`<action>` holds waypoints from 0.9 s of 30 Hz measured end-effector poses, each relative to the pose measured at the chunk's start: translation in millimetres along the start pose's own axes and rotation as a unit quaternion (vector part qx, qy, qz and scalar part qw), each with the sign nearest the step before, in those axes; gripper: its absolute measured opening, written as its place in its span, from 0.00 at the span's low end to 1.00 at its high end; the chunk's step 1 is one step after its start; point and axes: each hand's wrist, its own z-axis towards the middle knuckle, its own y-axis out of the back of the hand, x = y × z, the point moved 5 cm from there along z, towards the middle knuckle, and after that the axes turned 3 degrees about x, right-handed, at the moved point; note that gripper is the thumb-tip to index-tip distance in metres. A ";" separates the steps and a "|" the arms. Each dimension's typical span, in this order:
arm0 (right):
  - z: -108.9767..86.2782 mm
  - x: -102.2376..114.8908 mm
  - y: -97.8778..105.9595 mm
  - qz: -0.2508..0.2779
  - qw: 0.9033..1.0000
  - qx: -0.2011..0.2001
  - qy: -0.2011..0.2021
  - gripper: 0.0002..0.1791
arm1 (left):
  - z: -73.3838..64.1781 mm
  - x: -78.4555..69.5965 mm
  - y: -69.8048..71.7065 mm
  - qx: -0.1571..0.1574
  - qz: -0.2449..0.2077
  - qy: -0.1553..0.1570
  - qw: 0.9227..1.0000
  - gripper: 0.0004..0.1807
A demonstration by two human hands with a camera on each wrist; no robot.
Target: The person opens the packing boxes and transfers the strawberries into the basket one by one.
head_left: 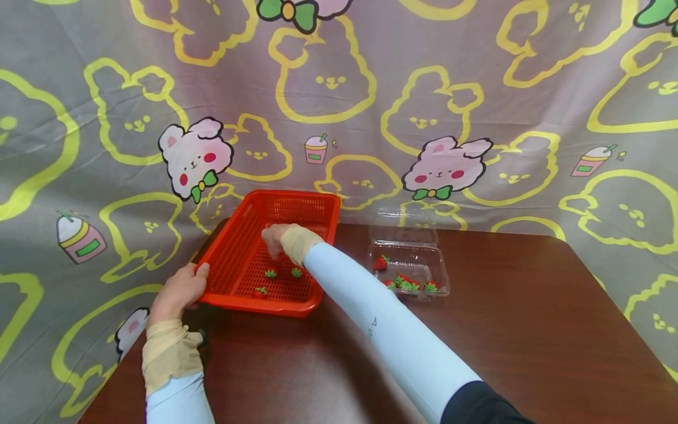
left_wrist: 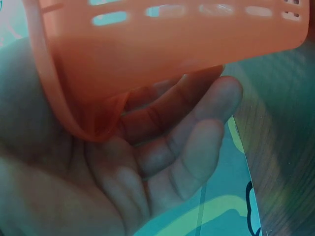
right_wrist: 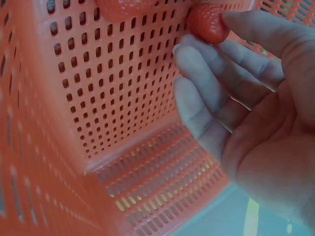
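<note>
Gripping the near-left corner of a red perforated basket (head_left: 254,304): left hand (head_left: 180,290), thumb over the rim, fingers loosely bent beneath. Right hand (head_left: 282,239): inside the basket, thumb and fingertips pinching a strawberry (right_wrist: 207,23). Further strawberries (head_left: 296,272): on the basket floor. Pale blue right sleeve (head_left: 371,306): crossing and partly hiding the basket's right wall. Clear plastic box (head_left: 418,270): right of basket, lid raised, strawberries inside. Table (head_left: 529,312): brown. Patterned curtain (head_left: 339,70): behind.

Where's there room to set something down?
The table is bare right of the clear box, and in front of the red basket between the sleeves. Crowded: box and basket, both holding strawberries; left hand on the basket's rim, right hand inside.
</note>
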 end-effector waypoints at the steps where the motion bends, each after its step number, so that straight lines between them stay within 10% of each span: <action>1: 0.5 -0.1 -0.6 -0.001 1.000 -0.001 -0.003 0.07 | 0.2 0.1 -0.1 0.000 -0.001 0.000 1.000 0.29; 14: -6.3 -0.6 11.1 0.028 0.999 -0.014 0.007 0.06 | 0.3 0.8 0.0 0.000 -0.007 -0.002 1.000 0.29; 27: -56.1 -4.9 59.4 0.031 0.986 -0.136 0.087 0.17 | -0.4 1.0 1.7 -0.010 -0.011 -0.017 1.000 0.29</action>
